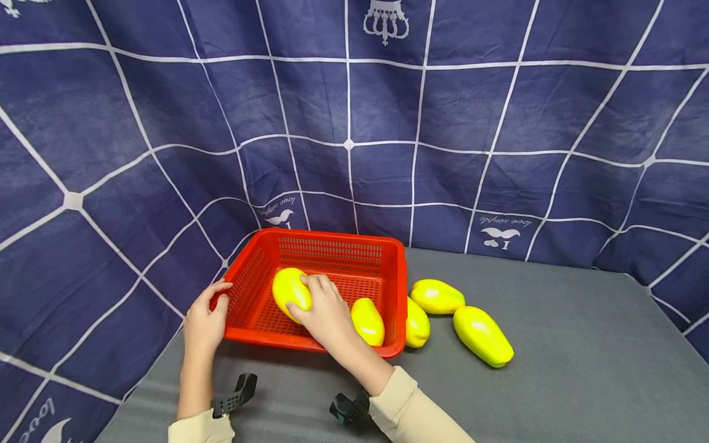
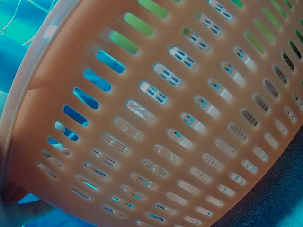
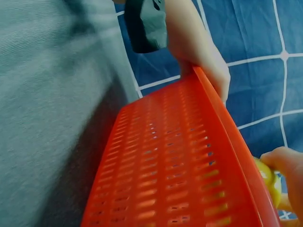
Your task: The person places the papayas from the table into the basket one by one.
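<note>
The right hand (image 1: 327, 311) curls its fingers over the yellow fruit (image 1: 291, 291) lying lengthwise just beyond its fingertips inside the red basket (image 1: 260, 246), whose left rim the left hand (image 1: 205, 320) grips.

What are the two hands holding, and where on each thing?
The right hand grips a yellow fruit by its side, inside the red basket. The left hand holds the basket's left rim.

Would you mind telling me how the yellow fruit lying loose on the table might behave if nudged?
The fruit looks rounded and tapered, so a nudge would probably roll it in a curve rather than straight. Its glossy skin suggests it may be slippery. It lies beside two others on the flat grey table, so it could bump them.
</note>
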Motion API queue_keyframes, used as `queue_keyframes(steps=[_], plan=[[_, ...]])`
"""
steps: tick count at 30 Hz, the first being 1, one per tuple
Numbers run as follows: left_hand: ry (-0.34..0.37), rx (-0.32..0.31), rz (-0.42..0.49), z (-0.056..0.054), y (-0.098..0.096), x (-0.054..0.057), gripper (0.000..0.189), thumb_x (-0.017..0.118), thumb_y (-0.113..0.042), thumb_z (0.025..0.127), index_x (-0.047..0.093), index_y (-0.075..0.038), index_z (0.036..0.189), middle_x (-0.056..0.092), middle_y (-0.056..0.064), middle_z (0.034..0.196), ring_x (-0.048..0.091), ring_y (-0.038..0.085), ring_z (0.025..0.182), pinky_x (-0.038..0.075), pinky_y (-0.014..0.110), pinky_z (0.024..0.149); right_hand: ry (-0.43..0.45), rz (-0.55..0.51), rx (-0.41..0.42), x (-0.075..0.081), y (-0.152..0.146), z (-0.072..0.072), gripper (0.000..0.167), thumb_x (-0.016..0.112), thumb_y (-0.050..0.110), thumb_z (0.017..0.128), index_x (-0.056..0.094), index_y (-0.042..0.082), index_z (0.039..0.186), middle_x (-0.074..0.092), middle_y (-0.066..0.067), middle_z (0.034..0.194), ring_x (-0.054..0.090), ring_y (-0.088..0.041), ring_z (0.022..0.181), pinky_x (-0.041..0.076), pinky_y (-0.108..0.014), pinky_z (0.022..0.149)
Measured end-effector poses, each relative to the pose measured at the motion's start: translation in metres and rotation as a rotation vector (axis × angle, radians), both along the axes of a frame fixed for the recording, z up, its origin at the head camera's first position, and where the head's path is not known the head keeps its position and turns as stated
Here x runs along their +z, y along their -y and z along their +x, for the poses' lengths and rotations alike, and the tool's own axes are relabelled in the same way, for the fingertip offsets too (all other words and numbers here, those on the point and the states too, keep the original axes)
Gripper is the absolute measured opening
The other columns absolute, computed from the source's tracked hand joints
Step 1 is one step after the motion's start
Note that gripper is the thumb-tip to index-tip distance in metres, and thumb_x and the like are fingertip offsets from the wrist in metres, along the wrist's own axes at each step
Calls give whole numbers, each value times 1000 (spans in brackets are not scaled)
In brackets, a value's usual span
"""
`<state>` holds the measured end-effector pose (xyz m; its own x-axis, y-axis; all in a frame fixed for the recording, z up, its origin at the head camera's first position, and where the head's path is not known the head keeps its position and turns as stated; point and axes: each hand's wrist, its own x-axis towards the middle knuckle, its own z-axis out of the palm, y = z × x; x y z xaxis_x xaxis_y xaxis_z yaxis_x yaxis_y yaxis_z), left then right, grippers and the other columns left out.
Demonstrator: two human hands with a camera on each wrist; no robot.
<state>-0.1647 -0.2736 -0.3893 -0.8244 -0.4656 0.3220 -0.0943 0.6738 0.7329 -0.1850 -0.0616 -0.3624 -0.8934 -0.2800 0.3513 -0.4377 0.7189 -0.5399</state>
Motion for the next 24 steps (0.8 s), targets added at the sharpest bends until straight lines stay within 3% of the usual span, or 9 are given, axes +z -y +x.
queue_keyframes(steps=[6,13,19,24], plan=[[21,-5,0,2,0,1,32,39,-16,91,59,-11,115,50,8,134,44,33,124,33,48,97,100,101,-31,0,18,-6,50,63,44,77,56,15,117,56,0,108,53,-16,92,45,-27,59],[17,7,1,1,0,-1,31,40,-17,91,60,-12,114,51,7,134,44,32,124,33,48,97,139,279,-43,-6,31,-6,43,63,42,75,54,14,107,55,0,90,49,-15,78,38,-27,52],[4,1,1,1,0,0,31,40,-16,91,60,-11,114,51,8,134,44,33,124,33,48,98,138,376,2,-7,32,-6,38,63,41,78,55,22,110,58,0,95,50,-15,77,39,-28,52],[1,3,2,0,-1,0,31,40,-16,91,60,-12,114,52,8,133,45,32,123,33,48,97,107,405,11,-8,31,-5,32,62,41,79,58,19,102,55,-1,91,49,-15,75,39,-28,49]])
